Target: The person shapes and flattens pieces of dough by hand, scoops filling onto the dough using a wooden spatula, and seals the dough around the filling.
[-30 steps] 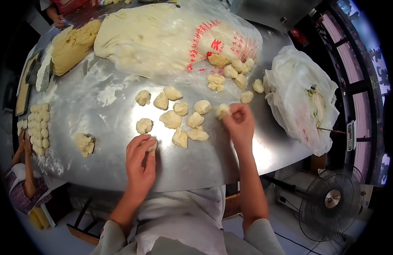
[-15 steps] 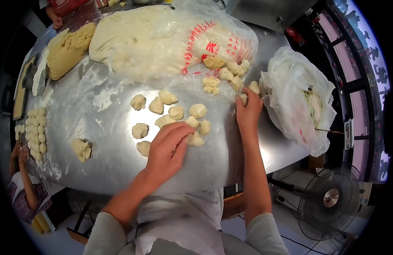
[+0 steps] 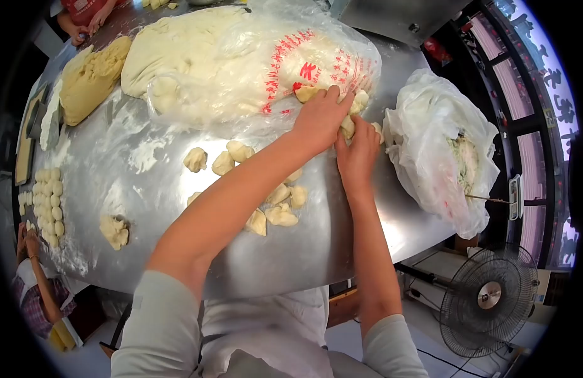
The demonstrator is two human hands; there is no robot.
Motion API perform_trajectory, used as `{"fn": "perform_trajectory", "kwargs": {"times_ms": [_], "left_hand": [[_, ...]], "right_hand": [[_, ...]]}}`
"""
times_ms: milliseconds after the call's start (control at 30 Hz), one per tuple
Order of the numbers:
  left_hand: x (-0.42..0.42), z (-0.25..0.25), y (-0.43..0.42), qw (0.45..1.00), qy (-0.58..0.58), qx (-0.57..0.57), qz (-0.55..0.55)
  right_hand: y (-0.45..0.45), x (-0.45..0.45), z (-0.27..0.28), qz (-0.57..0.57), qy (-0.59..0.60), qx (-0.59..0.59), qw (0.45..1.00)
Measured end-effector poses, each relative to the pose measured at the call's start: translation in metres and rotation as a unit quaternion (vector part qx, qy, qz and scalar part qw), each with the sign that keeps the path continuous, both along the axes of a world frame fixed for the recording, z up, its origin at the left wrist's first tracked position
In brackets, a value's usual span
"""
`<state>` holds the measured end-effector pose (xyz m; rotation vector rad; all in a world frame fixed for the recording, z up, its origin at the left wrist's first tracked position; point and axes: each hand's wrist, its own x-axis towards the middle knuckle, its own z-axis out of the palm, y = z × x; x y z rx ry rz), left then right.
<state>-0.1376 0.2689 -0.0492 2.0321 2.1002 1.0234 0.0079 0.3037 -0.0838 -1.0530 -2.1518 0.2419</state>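
My left hand reaches across to the small pile beside the plastic-covered dough, its fingers closed around a dough piece that the hand mostly hides. Close by, my right hand has its fingertips against a pale dough piece. A yellowish lump and another dough piece show around the left fingers. Below my left forearm lie several loose dough pieces, and more dough lumps rest above it. A large dough slab lies partly under a clear plastic sheet with red print.
A white plastic bag with a stick in its filling stands at the right edge. At left are a yellow dough mass, rows of small dough balls and a lone lump. Other people's hands work at two edges. A fan stands lower right.
My left hand has moved from the loose pieces in the middle up and right to the pile by the plastic. My right hand has shifted slightly left and down.
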Motion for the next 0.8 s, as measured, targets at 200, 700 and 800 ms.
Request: {"fn": "perform_trajectory", "kwargs": {"times_ms": [200, 700, 800], "left_hand": [[-0.003, -0.009, 0.015, 0.997, -0.076, 0.004, 0.021], [0.013, 0.027, -0.062, 0.882, -0.471, 0.009, 0.027], [0.038, 0.037, -0.11, 0.89, -0.432, -0.142, -0.007]], "right_hand": [[-0.009, 0.014, 0.005, -0.029, 0.187, -0.193, 0.963], [-0.024, 0.068, 0.026, 0.009, 0.069, -0.112, 0.991], [0.0, 0.048, 0.009, -0.046, -0.038, 0.046, 0.997]]}}
